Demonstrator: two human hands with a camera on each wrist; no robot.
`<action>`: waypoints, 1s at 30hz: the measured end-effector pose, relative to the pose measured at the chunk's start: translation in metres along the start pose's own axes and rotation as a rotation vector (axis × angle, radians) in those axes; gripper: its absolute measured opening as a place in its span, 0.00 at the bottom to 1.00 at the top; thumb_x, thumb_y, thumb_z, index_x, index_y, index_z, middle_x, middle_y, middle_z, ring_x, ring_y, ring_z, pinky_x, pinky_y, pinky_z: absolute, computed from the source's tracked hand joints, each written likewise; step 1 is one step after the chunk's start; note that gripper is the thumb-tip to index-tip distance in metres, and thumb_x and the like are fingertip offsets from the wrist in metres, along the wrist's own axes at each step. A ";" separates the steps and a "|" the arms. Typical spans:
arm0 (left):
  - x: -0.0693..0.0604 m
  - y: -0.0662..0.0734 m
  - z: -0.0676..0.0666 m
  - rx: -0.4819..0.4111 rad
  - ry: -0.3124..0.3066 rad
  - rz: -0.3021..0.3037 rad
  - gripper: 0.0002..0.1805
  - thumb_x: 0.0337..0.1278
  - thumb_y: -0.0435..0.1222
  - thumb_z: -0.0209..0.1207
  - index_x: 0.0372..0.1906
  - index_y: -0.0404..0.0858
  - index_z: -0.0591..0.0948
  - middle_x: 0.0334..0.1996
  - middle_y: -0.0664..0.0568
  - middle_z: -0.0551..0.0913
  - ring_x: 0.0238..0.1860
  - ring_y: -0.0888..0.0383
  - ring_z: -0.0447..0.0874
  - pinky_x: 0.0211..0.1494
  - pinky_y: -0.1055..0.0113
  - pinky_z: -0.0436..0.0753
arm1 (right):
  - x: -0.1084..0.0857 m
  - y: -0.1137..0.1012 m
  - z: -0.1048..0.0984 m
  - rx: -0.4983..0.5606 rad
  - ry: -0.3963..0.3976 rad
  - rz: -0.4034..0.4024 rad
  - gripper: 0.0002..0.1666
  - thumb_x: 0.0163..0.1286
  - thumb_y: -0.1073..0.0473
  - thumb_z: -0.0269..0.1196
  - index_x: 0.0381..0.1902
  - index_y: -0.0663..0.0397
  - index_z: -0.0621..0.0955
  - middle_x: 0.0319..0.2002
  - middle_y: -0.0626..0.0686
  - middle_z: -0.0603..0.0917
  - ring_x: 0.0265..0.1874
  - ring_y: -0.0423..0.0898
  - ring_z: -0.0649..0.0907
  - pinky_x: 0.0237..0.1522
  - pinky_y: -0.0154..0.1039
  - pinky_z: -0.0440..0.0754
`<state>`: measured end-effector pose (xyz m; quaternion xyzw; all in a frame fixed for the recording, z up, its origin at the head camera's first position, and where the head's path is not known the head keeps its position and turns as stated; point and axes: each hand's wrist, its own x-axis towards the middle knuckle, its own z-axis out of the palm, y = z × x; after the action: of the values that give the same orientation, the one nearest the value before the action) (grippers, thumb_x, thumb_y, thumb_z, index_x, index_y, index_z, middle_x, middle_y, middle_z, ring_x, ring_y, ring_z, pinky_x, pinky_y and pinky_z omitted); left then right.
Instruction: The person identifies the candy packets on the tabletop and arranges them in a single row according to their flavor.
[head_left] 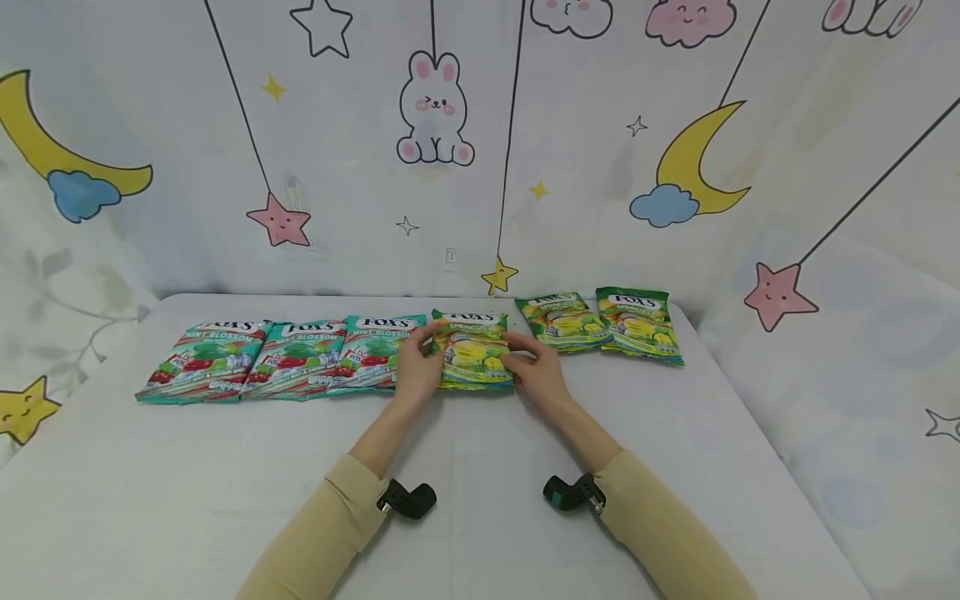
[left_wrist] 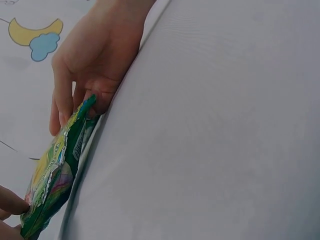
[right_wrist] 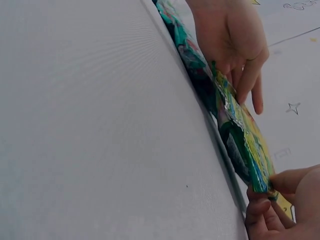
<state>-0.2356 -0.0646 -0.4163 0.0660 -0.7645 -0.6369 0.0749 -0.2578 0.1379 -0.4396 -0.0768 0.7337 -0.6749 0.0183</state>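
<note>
A yellow-green FOX'S candy bag [head_left: 471, 354] lies at the middle of the row in the head view. My left hand [head_left: 418, 367] pinches its left edge, and my right hand [head_left: 538, 371] pinches its right edge. In the right wrist view, the right hand's thumb and fingers [right_wrist: 280, 182] grip the end of this bag [right_wrist: 245, 135]. Only the left hand's fingertips [left_wrist: 15, 202] show at the corner of the left wrist view. To the left, a teal mint bag [head_left: 373, 354] sits right beside the left hand.
Two more teal mint bags [head_left: 296, 358] continue the row leftward, overlapping. Farther back on the right lie a green bag [head_left: 562, 321] and another green bag [head_left: 640, 325], side by side. The white table [head_left: 450, 483] ends at a patterned cloth backdrop [head_left: 360, 167].
</note>
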 end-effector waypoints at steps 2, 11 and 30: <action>0.000 0.000 -0.002 -0.008 -0.001 -0.008 0.29 0.63 0.22 0.51 0.70 0.37 0.72 0.71 0.44 0.70 0.69 0.44 0.71 0.68 0.52 0.74 | 0.001 0.000 0.003 0.005 0.003 0.006 0.24 0.69 0.68 0.63 0.63 0.57 0.79 0.52 0.60 0.78 0.20 0.38 0.72 0.23 0.30 0.70; 0.002 -0.003 -0.007 0.025 0.026 -0.009 0.29 0.63 0.23 0.51 0.71 0.35 0.70 0.70 0.41 0.71 0.68 0.44 0.72 0.68 0.53 0.74 | 0.004 -0.001 0.010 -0.013 -0.001 -0.005 0.25 0.68 0.69 0.62 0.63 0.57 0.79 0.53 0.60 0.79 0.20 0.37 0.73 0.23 0.30 0.71; 0.001 -0.008 -0.008 0.044 0.044 0.024 0.32 0.58 0.18 0.48 0.70 0.30 0.68 0.70 0.37 0.70 0.72 0.44 0.67 0.72 0.56 0.69 | 0.004 0.007 0.008 -0.228 -0.047 -0.079 0.24 0.70 0.62 0.64 0.64 0.56 0.79 0.54 0.62 0.81 0.20 0.38 0.74 0.25 0.30 0.73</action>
<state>-0.2351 -0.0735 -0.4228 0.0725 -0.7773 -0.6172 0.0977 -0.2616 0.1297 -0.4465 -0.1230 0.8015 -0.5852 0.0000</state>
